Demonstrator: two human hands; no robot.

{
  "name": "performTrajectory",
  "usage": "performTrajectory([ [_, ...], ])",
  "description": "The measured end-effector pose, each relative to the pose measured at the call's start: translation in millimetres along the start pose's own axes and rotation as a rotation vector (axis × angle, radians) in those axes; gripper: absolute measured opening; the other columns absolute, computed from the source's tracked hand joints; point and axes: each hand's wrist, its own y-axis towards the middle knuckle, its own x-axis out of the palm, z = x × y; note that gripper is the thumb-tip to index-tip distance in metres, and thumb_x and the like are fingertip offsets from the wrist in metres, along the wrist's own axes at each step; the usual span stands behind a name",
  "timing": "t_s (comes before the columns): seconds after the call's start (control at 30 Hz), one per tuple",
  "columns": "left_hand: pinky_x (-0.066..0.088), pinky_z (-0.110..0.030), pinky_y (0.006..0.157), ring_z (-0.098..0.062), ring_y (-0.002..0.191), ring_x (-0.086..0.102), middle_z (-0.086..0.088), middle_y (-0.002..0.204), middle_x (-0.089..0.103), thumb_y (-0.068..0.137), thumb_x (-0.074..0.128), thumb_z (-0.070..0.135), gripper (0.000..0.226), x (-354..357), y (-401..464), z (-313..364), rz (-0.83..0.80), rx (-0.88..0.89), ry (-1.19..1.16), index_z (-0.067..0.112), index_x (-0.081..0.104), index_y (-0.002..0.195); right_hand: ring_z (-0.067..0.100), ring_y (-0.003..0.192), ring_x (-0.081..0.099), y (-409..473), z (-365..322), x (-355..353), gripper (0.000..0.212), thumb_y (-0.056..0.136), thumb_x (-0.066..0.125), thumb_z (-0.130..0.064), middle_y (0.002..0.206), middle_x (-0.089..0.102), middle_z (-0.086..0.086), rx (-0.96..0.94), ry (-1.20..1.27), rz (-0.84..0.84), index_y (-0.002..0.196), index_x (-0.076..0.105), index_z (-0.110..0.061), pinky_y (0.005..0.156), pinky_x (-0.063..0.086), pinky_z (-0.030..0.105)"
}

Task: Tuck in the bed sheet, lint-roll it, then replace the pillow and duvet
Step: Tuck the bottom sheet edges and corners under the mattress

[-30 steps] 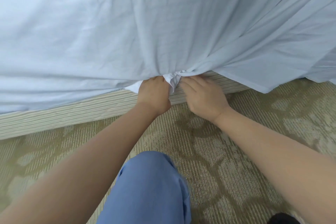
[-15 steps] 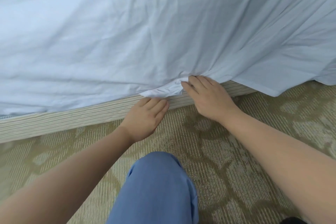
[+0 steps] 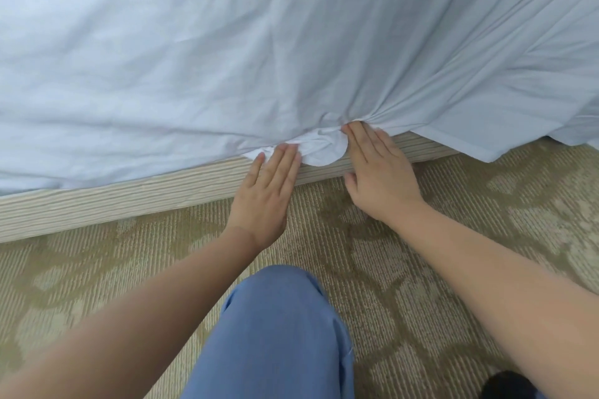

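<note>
Left hand [image 3: 264, 194] flat, fingertips on bunched sheet [image 3: 319, 147] at bed base [image 3: 129, 194]. Right hand [image 3: 379, 175] flat at its 3 o'clock, fingers on sheet fold.

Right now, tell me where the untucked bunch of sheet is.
Centre of the head view: the bunch of sheet hangs over the bed base, between the left hand and right hand.

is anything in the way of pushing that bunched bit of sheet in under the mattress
Nothing visible blocks it. The left hand and right hand lie flat at the bunched fold of the bed sheet, just above the striped bed base. The gap behind is hidden.
</note>
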Motion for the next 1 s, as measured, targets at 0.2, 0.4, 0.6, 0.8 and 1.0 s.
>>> performTrajectory([
  [0.2, 0.004, -0.043, 0.118, -0.028, 0.146, 0.016, -0.014, 0.158, 0.011, 0.074, 0.049, 0.025, 0.09, -5, 14, 5, -0.015, -0.021, 0.001, -0.001, 0.003, 0.147, 0.02, 0.146, 0.007, 17, -1, -14, 0.072, 0.093, 0.042, -0.033, 0.158, 0.014, 0.009, 0.026, -0.037, -0.026, 0.151, 0.011, -0.005, 0.116, -0.009, 0.029],
  [0.4, -0.004, -0.037, 0.118, -0.026, 0.147, 0.009, -0.013, 0.159, 0.007, 0.081, 0.041, 0.02, 0.084, -25, 25, 3, -0.071, -0.056, -0.147, 0.001, -0.006, 0.148, 0.021, 0.136, 0.029, 36, -6, -25, 0.059, 0.089, 0.049, -0.028, 0.145, 0.04, 0.006, 0.112, 0.011, -0.059, 0.142, 0.034, -0.007, 0.115, 0.009, 0.03],
  [0.6, -0.001, -0.036, 0.118, -0.025, 0.147, 0.005, -0.011, 0.159, 0.005, 0.091, 0.041, 0.027, 0.081, -43, 41, 10, -0.18, -0.144, -0.201, 0.004, -0.009, 0.15, 0.025, 0.141, 0.014, 44, -9, -16, 0.063, 0.091, 0.046, -0.034, 0.149, 0.025, 0.008, 0.122, 0.03, -0.23, 0.144, 0.028, -0.005, 0.117, 0.0, 0.036],
  [0.8, 0.04, -0.033, 0.089, -0.025, 0.119, 0.051, -0.006, 0.135, 0.048, 0.084, 0.056, 0.018, 0.072, -54, 66, -11, -0.259, -0.138, -0.269, 0.013, 0.021, 0.145, 0.028, 0.089, 0.066, 26, 7, -11, 0.033, 0.072, 0.044, -0.007, 0.095, 0.07, 0.01, -0.031, 0.168, 0.296, 0.095, 0.068, -0.003, 0.088, 0.047, 0.033],
  [1.0, 0.039, -0.035, 0.097, -0.027, 0.128, 0.044, -0.008, 0.148, 0.034, 0.087, 0.052, 0.019, 0.076, -47, 48, -13, -0.234, -0.031, -0.257, 0.01, 0.011, 0.151, 0.026, 0.092, 0.061, -2, 10, 1, 0.045, 0.067, 0.055, -0.011, 0.105, 0.064, 0.008, -0.371, 0.064, 0.118, 0.112, 0.058, -0.01, 0.071, 0.051, 0.033],
])
